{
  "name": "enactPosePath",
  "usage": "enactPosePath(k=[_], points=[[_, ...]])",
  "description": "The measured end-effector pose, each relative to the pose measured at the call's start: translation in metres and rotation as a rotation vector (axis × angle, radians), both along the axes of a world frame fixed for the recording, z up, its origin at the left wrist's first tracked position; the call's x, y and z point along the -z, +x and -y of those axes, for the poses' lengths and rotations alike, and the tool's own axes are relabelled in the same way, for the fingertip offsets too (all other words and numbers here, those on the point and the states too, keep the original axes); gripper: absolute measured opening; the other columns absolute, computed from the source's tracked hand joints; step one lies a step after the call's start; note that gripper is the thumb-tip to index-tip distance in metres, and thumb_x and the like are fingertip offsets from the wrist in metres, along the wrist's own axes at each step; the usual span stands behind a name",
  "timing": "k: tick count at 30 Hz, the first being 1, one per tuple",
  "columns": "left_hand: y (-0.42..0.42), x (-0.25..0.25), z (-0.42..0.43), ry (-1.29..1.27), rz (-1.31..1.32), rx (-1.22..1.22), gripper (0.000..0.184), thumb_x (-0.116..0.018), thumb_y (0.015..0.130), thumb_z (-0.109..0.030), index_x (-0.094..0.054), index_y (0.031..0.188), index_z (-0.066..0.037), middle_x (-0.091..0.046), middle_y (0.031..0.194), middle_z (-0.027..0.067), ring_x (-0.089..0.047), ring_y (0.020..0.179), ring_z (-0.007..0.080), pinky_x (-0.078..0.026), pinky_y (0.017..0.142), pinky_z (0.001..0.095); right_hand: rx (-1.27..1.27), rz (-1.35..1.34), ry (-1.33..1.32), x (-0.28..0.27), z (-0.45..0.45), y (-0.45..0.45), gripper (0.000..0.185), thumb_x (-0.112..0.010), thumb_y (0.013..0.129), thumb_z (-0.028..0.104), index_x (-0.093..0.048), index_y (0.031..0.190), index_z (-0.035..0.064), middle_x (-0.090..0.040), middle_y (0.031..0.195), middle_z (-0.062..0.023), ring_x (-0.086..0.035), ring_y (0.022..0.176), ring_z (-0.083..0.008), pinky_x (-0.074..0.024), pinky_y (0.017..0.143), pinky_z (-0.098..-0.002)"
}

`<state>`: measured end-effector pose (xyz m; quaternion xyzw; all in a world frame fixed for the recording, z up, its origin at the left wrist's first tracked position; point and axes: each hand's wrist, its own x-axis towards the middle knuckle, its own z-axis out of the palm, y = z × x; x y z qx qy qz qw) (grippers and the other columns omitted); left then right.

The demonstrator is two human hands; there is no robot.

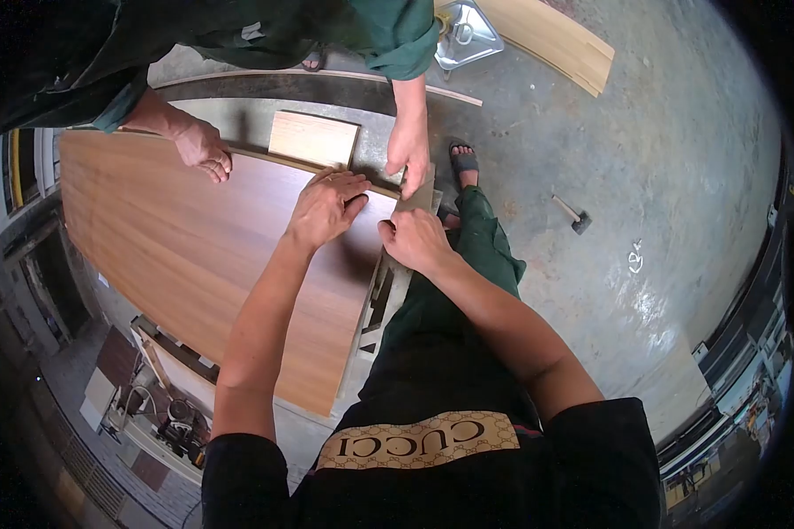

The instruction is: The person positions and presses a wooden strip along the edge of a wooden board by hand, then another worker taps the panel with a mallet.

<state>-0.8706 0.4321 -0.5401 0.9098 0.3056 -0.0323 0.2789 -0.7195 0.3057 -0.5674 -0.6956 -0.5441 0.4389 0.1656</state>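
Observation:
A large wood-grain panel [194, 229] lies flat in front of me, its far edge nearest a co-worker. My left hand [326, 210] rests on the panel near its far right corner, fingers stretched out over the edge. Just past that corner is my right hand [417, 240], its fingers curled in a closed grip; what they hold is hidden. Close by, a co-worker's hand [408, 145] reaches down to a small light strip [419, 194] at the corner. The co-worker's other hand [201, 150] touches the panel's far edge further left.
A short light board [313, 137] lies beyond the panel. On the concrete floor to the right is a mallet [573, 216]. Long planks [547, 40] and a clear tray [468, 35] lie at the top. Machinery [176, 421] stands lower left.

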Motion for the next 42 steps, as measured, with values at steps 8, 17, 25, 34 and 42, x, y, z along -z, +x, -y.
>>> enactPosePath(k=[8,17,25,34,42], points=[[-0.002,0.002,0.0,0.018,-0.003,0.021,0.025,-0.066,0.081,-0.016,-0.07,0.105,-0.007,-0.067,0.112,0.0102,-0.06,0.11,0.0257,-0.041,0.103,0.0389,0.006,-0.003,0.037,0.004,0.002,-0.002,0.032,-0.056,0.082,0.024,-0.067,0.068,-0.0025,-0.063,0.065,-0.0249,-0.065,0.063,-0.039,-0.0541,0.066,-0.0462],[-0.001,-0.007,0.005,0.025,-0.056,-0.039,0.025,-0.068,0.08,-0.019,-0.07,0.105,-0.011,-0.065,0.107,0.0065,-0.058,0.107,0.0256,-0.044,0.098,0.0371,-0.012,-0.001,0.031,0.005,0.0,0.003,0.032,-0.057,0.082,0.027,-0.067,0.069,-0.0008,-0.064,0.068,-0.0247,-0.065,0.068,-0.0396,-0.0539,0.069,-0.0472],[0.002,-0.013,0.008,-0.019,-0.142,-0.173,0.028,-0.071,0.079,-0.02,-0.066,0.105,-0.011,-0.063,0.108,0.0088,-0.056,0.108,0.0289,-0.044,0.096,0.0375,0.147,-0.009,0.076,0.006,0.004,0.023,0.026,-0.065,0.081,0.031,-0.064,0.085,0.0049,-0.067,0.081,-0.0167,-0.066,0.075,-0.0343,-0.0521,0.069,-0.0435],[0.001,-0.017,0.007,0.012,-0.277,-0.179,0.034,-0.072,0.078,-0.03,-0.062,0.108,-0.016,-0.058,0.113,0.0085,-0.051,0.112,0.0293,-0.041,0.097,0.0407,0.181,-0.08,0.106,-0.002,-0.002,0.015,0.022,-0.063,0.085,0.028,-0.063,0.104,0.018,-0.068,0.09,-0.0101,-0.065,0.083,-0.0331,-0.0509,0.071,-0.0455],[-0.014,0.003,0.028,0.26,-0.351,-0.391,0.061,-0.066,0.075,-0.054,-0.054,0.126,-0.023,-0.043,0.135,0.0113,-0.034,0.133,0.0321,-0.03,0.108,0.0469,0.102,-0.036,0.025,-0.005,-0.013,0.017,0.021,-0.066,0.083,0.031,-0.062,0.102,0.0224,-0.069,0.087,-0.0098,-0.065,0.086,-0.0333,-0.0505,0.072,-0.0462]])
